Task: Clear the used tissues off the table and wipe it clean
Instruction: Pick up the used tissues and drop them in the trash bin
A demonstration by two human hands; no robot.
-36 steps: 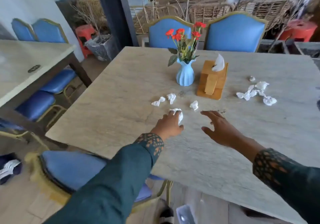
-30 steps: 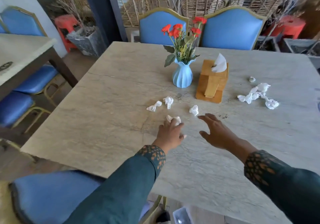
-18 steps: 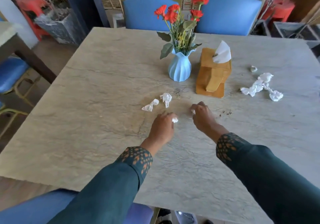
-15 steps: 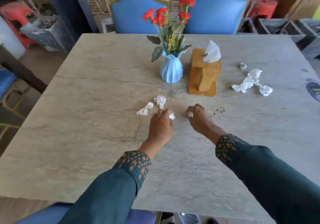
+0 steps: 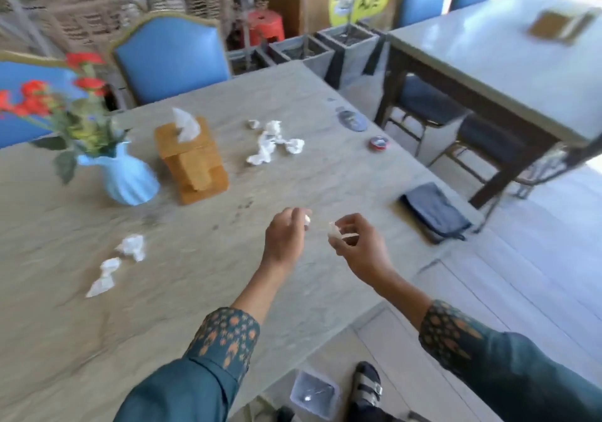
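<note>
A large pale stone worktop [image 5: 195,291] fills most of the view, seen from above and blurred by camera motion. Two blue upholstered chairs [image 5: 169,59] stand at its far side, and a second table [image 5: 508,63] stands to the right.

On the worktop's left part is a light blue ribbed vase [image 5: 128,178] with red flowers [image 5: 32,99]. Just beside it, to the right, stands a wooden tissue box [image 5: 192,164] with a white tissue sticking out of the top. A folded dark cloth [image 5: 435,211] lies near the right edge.

Both arms, in dark teal sleeves with patterned cuffs, reach over the worktop. The left hand [image 5: 285,239] has its fingers curled round a small crumpled tissue [image 5: 307,219]. The right hand [image 5: 356,245], close beside it, pinches another tissue scrap [image 5: 333,231] between thumb and fingers. Both hands look raised above the surface.

A cluster of used tissues [image 5: 272,143] lies beyond the tissue box to its right. Two more crumpled tissues [image 5: 119,263] lie on the near left part. Small dark crumbs [image 5: 242,208] dot the surface in front of the box. A small clear bin [image 5: 312,392] sits on the floor below the near edge.
</note>
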